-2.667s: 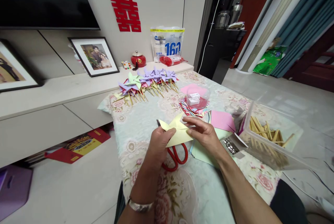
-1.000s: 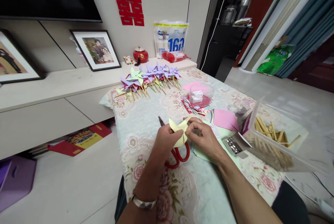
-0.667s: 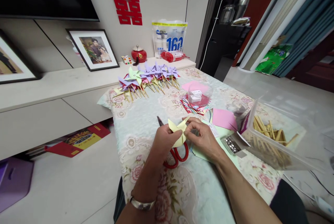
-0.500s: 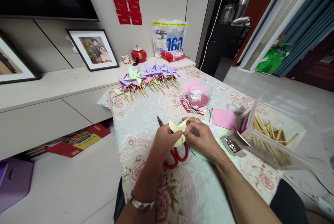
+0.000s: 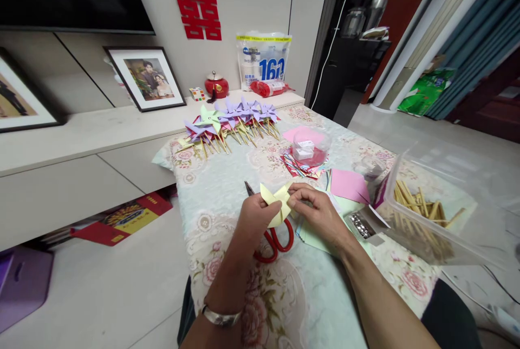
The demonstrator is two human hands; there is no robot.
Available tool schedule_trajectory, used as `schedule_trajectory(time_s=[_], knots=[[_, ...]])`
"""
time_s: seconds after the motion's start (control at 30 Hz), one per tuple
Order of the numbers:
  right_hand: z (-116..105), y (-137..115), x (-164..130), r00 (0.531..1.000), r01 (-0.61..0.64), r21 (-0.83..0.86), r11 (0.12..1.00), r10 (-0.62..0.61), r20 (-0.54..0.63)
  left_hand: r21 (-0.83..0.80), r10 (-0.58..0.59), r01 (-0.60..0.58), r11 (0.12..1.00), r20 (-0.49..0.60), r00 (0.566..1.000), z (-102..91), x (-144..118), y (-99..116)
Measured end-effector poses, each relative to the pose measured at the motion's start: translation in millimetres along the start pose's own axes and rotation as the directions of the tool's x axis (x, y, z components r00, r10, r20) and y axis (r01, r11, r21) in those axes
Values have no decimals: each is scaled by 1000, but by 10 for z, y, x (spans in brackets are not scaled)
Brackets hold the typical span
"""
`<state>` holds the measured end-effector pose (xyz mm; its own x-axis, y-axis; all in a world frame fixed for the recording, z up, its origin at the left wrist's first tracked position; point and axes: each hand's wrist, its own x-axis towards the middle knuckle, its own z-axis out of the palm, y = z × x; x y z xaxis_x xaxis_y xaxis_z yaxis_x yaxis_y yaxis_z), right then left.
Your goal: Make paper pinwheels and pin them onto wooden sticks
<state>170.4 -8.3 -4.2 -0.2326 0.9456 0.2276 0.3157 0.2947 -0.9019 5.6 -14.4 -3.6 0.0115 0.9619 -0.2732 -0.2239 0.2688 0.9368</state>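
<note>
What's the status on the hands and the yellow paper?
Left hand and right hand both pinch the yellow paper, held above the red scissors. Pink sheet alongside, untouched.

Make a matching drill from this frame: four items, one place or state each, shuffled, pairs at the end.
Items
1. yellow paper
2. red scissors
3. finished pinwheels
4. wooden sticks

Places or states
A. inside the clear plastic bin
B. lying on the tablecloth, under the hands
C. pinched between left hand and right hand
D. in a row at the table's far end

Pairs: 1-C, 2-B, 3-D, 4-A
</note>
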Motion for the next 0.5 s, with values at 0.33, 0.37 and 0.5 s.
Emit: schedule_trajectory(time_s=[0.33, 0.37, 0.5], knots=[[-14, 8, 14, 999, 32, 5, 999, -32, -8, 8, -11, 10, 1000, 57, 998, -11, 5, -20], [-12, 8, 14, 999, 42, -1, 999, -42, -5, 22, -4, 3, 1000, 62, 998, -16, 10, -29], [-6, -2, 12, 998, 60, -13, 998, -60, -1, 54, 11, -14, 998, 57, 998, -22, 18, -51]])
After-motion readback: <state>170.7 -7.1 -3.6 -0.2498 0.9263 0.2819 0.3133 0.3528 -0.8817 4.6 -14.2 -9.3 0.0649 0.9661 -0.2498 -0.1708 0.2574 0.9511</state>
